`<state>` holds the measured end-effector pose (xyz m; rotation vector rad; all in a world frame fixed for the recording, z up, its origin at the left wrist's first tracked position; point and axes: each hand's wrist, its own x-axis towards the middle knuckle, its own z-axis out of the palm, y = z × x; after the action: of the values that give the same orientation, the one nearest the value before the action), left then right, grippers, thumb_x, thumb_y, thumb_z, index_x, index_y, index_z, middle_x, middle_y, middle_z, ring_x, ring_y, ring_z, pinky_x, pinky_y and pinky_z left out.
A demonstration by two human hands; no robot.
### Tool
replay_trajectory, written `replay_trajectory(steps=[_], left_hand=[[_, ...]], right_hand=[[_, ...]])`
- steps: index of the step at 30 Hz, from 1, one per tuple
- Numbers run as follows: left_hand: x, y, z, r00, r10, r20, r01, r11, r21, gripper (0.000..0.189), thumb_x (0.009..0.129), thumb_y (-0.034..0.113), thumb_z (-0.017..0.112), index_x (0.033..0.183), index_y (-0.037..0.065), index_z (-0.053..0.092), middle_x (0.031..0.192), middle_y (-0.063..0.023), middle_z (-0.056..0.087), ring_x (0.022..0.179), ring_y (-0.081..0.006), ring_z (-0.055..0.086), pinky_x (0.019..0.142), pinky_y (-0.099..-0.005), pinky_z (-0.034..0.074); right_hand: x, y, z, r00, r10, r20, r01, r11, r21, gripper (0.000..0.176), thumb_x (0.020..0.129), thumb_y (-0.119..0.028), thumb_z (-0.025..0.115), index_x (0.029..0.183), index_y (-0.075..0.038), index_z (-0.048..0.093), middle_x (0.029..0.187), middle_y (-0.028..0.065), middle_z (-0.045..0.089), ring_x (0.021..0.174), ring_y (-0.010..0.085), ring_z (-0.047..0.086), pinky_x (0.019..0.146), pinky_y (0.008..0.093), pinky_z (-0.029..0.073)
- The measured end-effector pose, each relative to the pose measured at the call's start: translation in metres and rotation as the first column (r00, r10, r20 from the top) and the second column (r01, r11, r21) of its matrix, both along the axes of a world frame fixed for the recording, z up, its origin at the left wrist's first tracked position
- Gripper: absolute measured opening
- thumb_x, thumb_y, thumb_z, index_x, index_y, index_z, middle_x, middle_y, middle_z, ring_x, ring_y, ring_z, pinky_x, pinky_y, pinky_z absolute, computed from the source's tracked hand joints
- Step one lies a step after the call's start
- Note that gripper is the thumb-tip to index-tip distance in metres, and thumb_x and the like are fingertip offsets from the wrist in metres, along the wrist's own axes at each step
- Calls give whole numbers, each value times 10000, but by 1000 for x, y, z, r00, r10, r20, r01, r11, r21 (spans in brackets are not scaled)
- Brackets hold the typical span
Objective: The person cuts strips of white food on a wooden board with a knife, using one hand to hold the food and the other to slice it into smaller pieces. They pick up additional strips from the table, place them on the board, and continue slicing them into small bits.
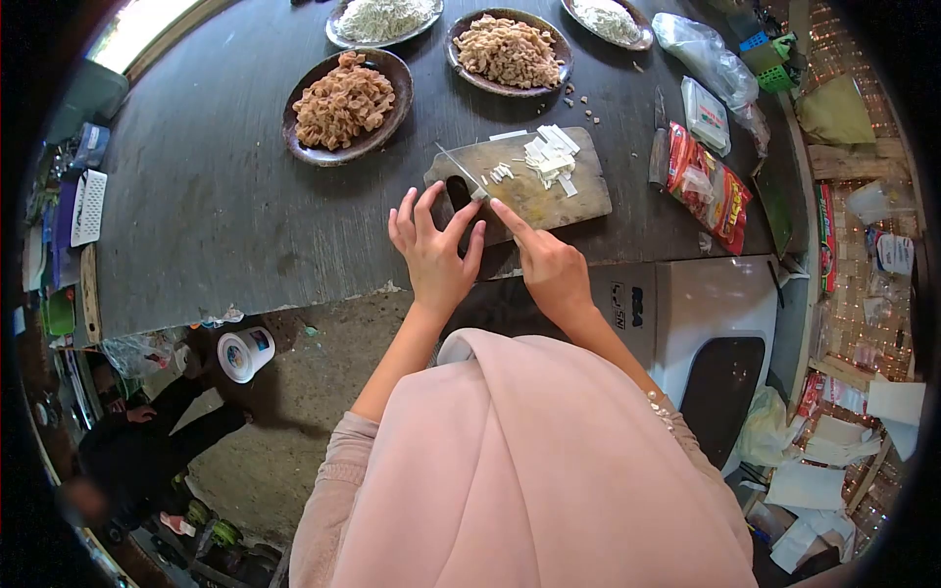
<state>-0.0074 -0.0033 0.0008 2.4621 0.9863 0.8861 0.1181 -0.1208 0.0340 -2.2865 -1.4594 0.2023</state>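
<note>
A wooden cutting board [580, 203] with a dark handle hole lies near the table's front edge. Across its left part slants the thin blade of a knife [457, 166]. My right hand [555, 272] is closed around the knife's handle, mostly hidden, its index finger stretched toward the blade. My left hand [436, 250] rests at the board's left end with fingers spread, one fingertip touching a small pale piece [478, 194] beside the blade. White strips [552, 153] are heaped on the board, and smaller white bits [501, 172] lie nearer the knife.
Behind the board stand plates of brown curled pieces [345, 102], tan chunks [508, 51] and white shreds [384, 17]. At right lie a red packet [708, 188], a white box [705, 117] and another knife [658, 157]. A person [147, 441] sits at lower left near a white bucket [245, 354].
</note>
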Motion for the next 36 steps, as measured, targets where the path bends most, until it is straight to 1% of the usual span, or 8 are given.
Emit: replay_trajectory(steps=[4, 11, 19, 21, 24, 27, 31, 36], left_hand=[[-1, 1, -1, 1000, -4, 2, 4, 1000, -10, 274, 896, 275, 727, 1169, 253, 746, 1444, -92, 498, 1423, -390, 332, 1176, -604, 190], [0, 1, 0, 1000, -1, 7, 1, 1000, -8, 261, 896, 269, 730, 1156, 249, 747, 1445, -89, 496, 1425, -388, 328, 1174, -615, 189], [0, 1, -2, 1000, -6, -3, 6, 1000, 8, 256, 887, 298, 735, 1134, 232, 747, 1448, -98, 484, 1418, -385, 334, 1173, -600, 188], [0, 0, -1, 1000, -8, 0, 8, 1000, -2, 253, 893, 287, 732, 1140, 239, 748, 1443, -93, 491, 1421, -386, 330, 1173, -604, 190], [-2, 2, -1, 1000, -4, 2, 4, 1000, -17, 253, 898, 275, 730, 1149, 248, 749, 1438, -90, 499, 1423, -387, 326, 1174, -605, 191], [0, 1, -3, 1000, -7, 6, 7, 1000, -11, 257, 892, 287, 732, 1145, 246, 749, 1440, -95, 494, 1418, -387, 335, 1174, -601, 190], [0, 1, -2, 1000, -7, 13, 7, 1000, 9, 255, 887, 300, 734, 1133, 237, 747, 1446, -98, 486, 1415, -388, 340, 1173, -602, 190], [-1, 1, 1, 1000, -8, 12, 9, 1000, -17, 252, 901, 276, 728, 1150, 239, 750, 1439, -93, 500, 1423, -386, 325, 1177, -601, 184]], right_hand=[[-1, -6, 0, 1000, 14, -18, -14, 1000, -24, 709, 935, -74, 573, 1548, -399, 428, 671, 110, 602, 588, 323, 656, 561, 456, 553], [2, -2, 4, 1000, 10, -27, -9, 999, 36, 689, 953, -68, 568, 1545, -394, 432, 670, 105, 599, 588, 317, 650, 560, 451, 553], [-1, 0, 1, 1000, 18, -9, -18, 1000, 3, 683, 953, -82, 584, 1543, -394, 436, 673, 106, 597, 582, 309, 646, 553, 444, 549], [0, 3, 5, 999, -17, -41, 14, 998, -62, 609, 991, -99, 584, 1525, -369, 470, 716, 128, 627, 639, 320, 651, 606, 453, 539], [-2, -5, 0, 999, 28, -16, -28, 999, 22, 695, 944, -74, 586, 1544, -389, 436, 667, 104, 587, 572, 311, 637, 553, 450, 546], [-2, -7, -2, 1000, 26, 5, -26, 999, -23, 699, 944, -70, 584, 1546, -389, 432, 669, 102, 598, 580, 308, 643, 557, 447, 550], [3, 0, 0, 1000, -10, -12, 10, 999, 37, 707, 942, -64, 581, 1549, -391, 426, 672, 101, 603, 577, 303, 644, 556, 440, 556], [-1, -7, 4, 1000, 25, -11, -25, 1000, -9, 692, 950, -70, 565, 1547, -393, 429, 671, 105, 598, 576, 310, 646, 554, 450, 551]])
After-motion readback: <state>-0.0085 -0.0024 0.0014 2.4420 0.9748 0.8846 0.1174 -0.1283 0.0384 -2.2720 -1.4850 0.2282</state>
